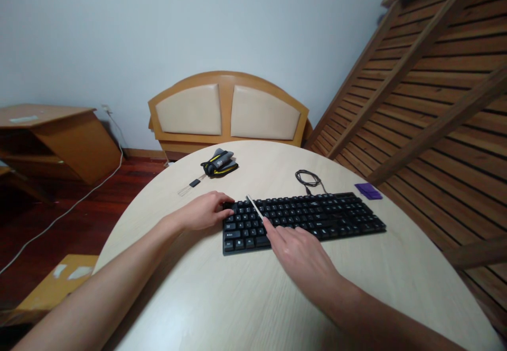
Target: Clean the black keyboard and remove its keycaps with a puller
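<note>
A black keyboard (pixel 293 216) lies on the pale round table (pixel 190 287). At its upper left corner, my left hand (pixel 208 211) grips the edge between thumb and fingers. My right hand (pixel 299 245) is closed around a thin, light-coloured stick (pixel 255 207), which slants up and left across the left-hand keys. The stick's tip is near the top row; whether it touches a key I cannot tell. Part of the keyboard's lower edge is hidden behind my right hand.
Behind the keyboard lie a grey, black and yellow rocket-shaped air blower (pixel 219 164), a wire keycap puller (pixel 194 183) with a black middle, a coiled cable (pixel 309 178) and a folded purple cloth (pixel 368 191). A headboard (pixel 225 108) and wooden slats (pixel 431 113) stand beyond the table.
</note>
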### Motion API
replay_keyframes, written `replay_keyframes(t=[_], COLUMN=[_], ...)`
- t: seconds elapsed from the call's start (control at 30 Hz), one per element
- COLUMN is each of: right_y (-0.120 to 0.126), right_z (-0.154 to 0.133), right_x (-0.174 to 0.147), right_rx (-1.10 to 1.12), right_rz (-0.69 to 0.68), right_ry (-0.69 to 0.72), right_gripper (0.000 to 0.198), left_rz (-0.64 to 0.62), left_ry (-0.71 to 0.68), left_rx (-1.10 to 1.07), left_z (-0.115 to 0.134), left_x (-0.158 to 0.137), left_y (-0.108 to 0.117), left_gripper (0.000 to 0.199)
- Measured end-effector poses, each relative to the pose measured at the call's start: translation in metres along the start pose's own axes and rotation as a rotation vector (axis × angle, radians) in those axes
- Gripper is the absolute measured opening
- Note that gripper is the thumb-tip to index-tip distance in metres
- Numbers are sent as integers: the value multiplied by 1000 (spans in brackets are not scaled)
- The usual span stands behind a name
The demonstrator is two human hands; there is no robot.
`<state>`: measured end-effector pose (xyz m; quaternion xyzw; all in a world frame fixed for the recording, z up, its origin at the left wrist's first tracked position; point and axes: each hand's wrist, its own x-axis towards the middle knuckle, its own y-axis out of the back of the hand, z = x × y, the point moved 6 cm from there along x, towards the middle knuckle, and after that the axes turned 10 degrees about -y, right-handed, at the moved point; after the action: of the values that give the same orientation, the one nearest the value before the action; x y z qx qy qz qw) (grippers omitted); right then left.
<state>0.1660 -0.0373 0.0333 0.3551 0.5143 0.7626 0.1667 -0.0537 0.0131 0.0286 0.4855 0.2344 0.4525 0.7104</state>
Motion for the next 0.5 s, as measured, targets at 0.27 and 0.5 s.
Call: replay_keyframes(t=[0.27, 0.5], right_y=[-4, 9], right_z=[18, 16], right_x=[8, -1], right_rx=[437, 477], right_rz=[-10, 97], right_ry=[-280, -227], right_gripper=[35, 37], left_rz=[-38, -21], left_ry=[16, 8], left_rx=[-71, -86], left_z=[-2, -4], left_x=[2, 2], left_y=[-2, -2], left_gripper=[44, 45])
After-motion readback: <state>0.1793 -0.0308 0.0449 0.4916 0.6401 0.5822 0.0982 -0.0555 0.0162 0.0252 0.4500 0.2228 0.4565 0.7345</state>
